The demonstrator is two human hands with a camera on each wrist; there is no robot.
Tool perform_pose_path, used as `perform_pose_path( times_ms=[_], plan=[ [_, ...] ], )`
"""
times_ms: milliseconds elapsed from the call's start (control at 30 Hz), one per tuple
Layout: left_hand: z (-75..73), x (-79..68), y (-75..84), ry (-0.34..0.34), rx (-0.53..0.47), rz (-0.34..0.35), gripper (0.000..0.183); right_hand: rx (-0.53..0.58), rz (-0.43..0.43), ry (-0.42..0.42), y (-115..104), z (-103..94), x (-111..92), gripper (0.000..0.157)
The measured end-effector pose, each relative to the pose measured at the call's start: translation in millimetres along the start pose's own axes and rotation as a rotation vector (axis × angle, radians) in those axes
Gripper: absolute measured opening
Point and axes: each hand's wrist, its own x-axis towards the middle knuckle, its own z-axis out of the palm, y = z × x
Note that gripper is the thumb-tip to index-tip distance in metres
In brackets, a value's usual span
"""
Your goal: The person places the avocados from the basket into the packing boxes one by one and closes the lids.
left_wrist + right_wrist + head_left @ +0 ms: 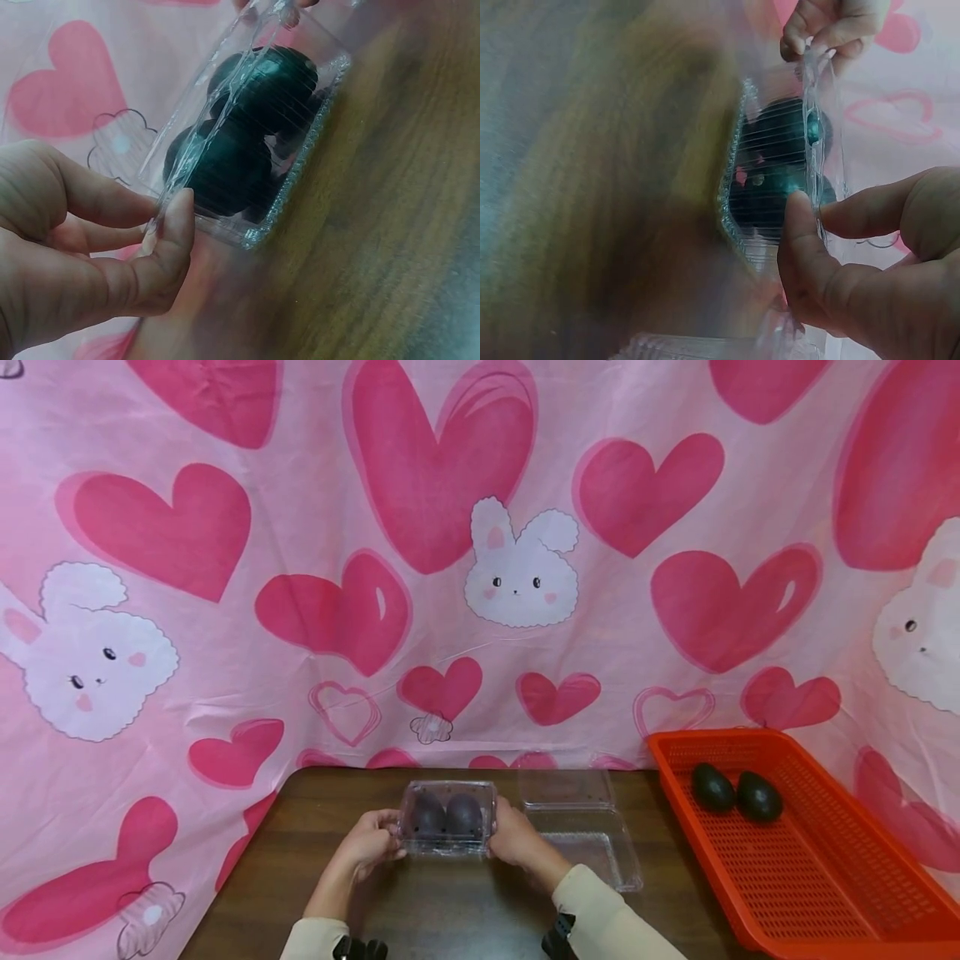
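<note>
A clear plastic clamshell box (448, 847), its lid folded over, is held between the two hands at the back of the table. Dark avocados (464, 815) show through its wall, two of them plain in the head view. At the box's left end, my left hand (372, 838) pinches the rim between thumb and fingers, also seen in the left wrist view. The right hand (516, 835) pinches the rim at the opposite end, its thumb and forefinger (870, 212) on the flange. From the wrist views, the box looks tilted, with its ribbed base towards the table.
Just right of the right hand, another clear clamshell box (592, 843) lies with its lid open on the wooden table (442, 914). An orange plastic basket (787, 877) stands farther right, holding two avocados (759, 797). A pink heart-patterned cloth (525, 647) hangs behind.
</note>
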Motion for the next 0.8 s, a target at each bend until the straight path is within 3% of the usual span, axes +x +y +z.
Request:
perform_pose_path(
  times_ms=[133,433,800],
  plan=[
    [-0.5,5.9,2.8,0.053,0.001,-0.002,0.048,0.046,0.073,-0.021,-3.3,1.1,9.1,0.067],
    [-1.4,17.0,5.1,0.1,0.017,0.003,0.042,0.073,0.137,0.001,-4.2,3.4,21.9,0.068],
    [1.3,18.6,4.9,0.162,0.041,0.042,0.036,0.121,0.113,-0.02,-3.8,0.2,23.4,0.066]
  ],
)
